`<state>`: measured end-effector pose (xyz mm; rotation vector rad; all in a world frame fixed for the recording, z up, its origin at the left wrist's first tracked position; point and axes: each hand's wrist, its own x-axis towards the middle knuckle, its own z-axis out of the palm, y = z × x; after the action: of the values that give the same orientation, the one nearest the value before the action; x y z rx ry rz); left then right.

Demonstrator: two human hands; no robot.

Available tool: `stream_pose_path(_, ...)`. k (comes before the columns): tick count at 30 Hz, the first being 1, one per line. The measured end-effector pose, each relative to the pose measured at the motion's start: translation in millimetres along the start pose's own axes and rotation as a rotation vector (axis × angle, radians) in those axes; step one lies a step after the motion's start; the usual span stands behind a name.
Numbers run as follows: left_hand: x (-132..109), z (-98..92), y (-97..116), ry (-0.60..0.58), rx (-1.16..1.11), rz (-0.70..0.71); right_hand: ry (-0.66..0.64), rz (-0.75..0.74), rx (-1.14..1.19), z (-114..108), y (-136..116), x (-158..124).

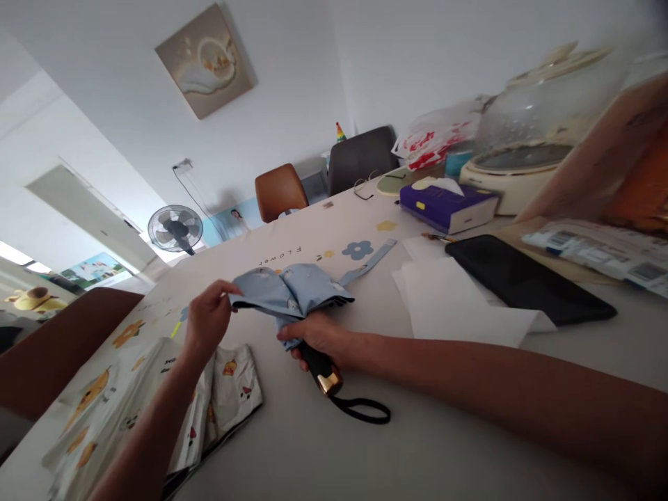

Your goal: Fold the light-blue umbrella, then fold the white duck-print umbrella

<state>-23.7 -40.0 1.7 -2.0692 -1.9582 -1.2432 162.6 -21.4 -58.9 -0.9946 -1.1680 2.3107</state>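
Observation:
A light-blue folding umbrella (307,285), its canopy loosely gathered, is held above the table (365,445). My right hand (326,339) wraps round it where the canopy meets the black handle (316,363). A gold band and a black wrist loop (365,410) show at the handle's end. With fingers pinched, my left hand (209,313) grips the left edge of the canopy. The umbrella's tie strap (373,261) sticks out to the upper right. Below my left forearm lies a white cloth with cartoon prints (232,390), partly folded and partly hidden by that arm.
On the right are white paper sheets (449,296), a black phone-like slab (527,275), a purple tissue box (449,205) and a glass-domed appliance (537,132). Glasses (365,188) rest farther back. Chairs (282,191) and a fan (175,226) stand beyond the table.

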Motion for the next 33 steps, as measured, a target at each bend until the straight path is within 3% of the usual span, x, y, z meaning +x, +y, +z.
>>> stream_pose_path(4,-31.3,5.3,-28.9,-0.044,-0.15,0.031,0.004,-0.008,-0.036,2.4,-1.5,-0.8)
stream_pose_path(9,-35.2,7.0,-9.7,-0.041,0.08,0.356,-0.002,-0.037,-0.008,3.4,-2.9,-2.6)
stream_pose_path(12,-36.0,6.0,3.8,-0.097,0.161,0.453,-0.026,-0.042,-0.001,2.5,-3.1,-3.0)
stream_pose_path(18,-45.9,11.2,2.5,-0.02,-0.09,0.318,-0.032,0.026,-0.062,-0.4,-3.9,-3.0)
stream_pose_path(23,-52.3,17.9,-5.9,-0.143,-0.205,0.216,-0.097,0.011,0.039,-4.6,-7.2,-3.6)
stream_pose_path(27,-53.6,18.6,-6.2,-0.215,-0.237,0.241,-0.142,-0.059,0.144,-6.5,-6.9,-2.2)
stream_pose_path(33,-53.0,17.3,-7.7,-0.249,-0.298,0.252,-0.109,-0.061,0.133,-7.2,-3.3,1.8)
